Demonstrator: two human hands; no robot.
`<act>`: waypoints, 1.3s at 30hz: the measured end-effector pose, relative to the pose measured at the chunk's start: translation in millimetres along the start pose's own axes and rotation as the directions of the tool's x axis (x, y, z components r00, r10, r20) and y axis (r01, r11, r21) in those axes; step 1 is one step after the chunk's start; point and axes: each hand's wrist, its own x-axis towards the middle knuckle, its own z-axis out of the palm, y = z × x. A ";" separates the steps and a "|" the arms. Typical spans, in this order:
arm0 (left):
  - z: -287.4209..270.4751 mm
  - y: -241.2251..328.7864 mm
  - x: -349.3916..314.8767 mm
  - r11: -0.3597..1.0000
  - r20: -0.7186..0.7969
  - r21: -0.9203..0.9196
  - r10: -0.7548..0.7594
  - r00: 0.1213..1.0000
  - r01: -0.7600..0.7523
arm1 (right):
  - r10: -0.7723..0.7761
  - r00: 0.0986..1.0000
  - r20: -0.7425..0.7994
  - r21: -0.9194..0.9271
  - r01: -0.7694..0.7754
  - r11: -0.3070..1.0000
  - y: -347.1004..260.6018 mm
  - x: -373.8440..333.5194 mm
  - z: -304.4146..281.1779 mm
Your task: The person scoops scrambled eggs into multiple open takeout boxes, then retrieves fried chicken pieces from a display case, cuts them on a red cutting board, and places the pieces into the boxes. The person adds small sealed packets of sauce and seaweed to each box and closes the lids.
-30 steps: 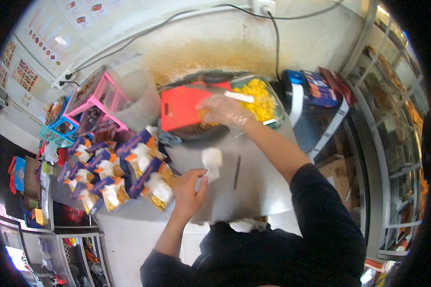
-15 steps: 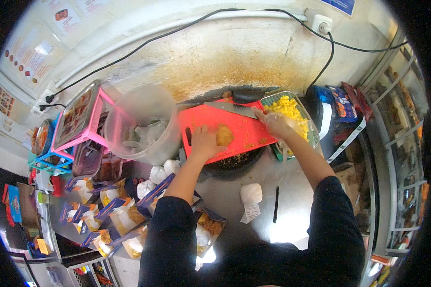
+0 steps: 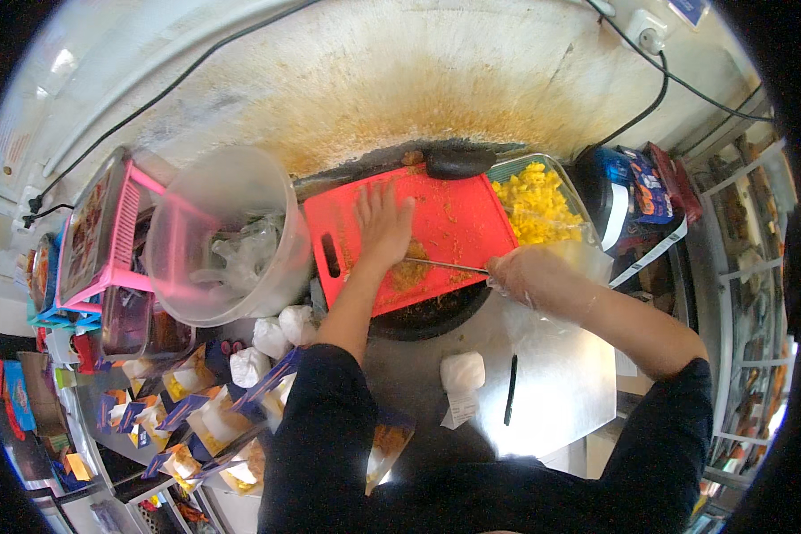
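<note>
Arms (image 3: 351, 307) reach far over the counter (image 3: 561, 365): left hand (image 3: 384, 230) flat above the red board (image 3: 458, 214), fingers slightly apart (contact is hard to tell); gloved right hand (image 3: 532, 276) clamped on a knife (image 3: 451, 265), its blade over brown food (image 3: 408, 274). A tray (image 3: 568, 189) bounds the right; bare counter lies near.

Whitish wall (image 3: 436, 53), brown-stained low down; socket (image 3: 651, 39) upper right; metal counter (image 3: 565, 383) glaring bright; metal-framed shelving (image 3: 761, 363) far right.
</note>
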 end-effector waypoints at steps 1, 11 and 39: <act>7.0 -9.4 1.1 0.992 0.086 -0.071 -0.102 0.991 0.108 | 0.057 0.994 0.094 0.004 -0.058 0.998 1.4 6.9 6.4; -27.8 -2.3 13.5 0.994 -0.179 0.107 0.034 0.983 -0.015 | 0.030 0.997 -0.068 0.092 -0.024 0.996 3.4 17.4 -9.3; -36.2 -8.3 -35.4 0.981 -0.173 0.193 0.004 0.985 0.029 | 0.175 0.982 0.065 0.155 -0.183 0.971 -48.4 -0.3 24.7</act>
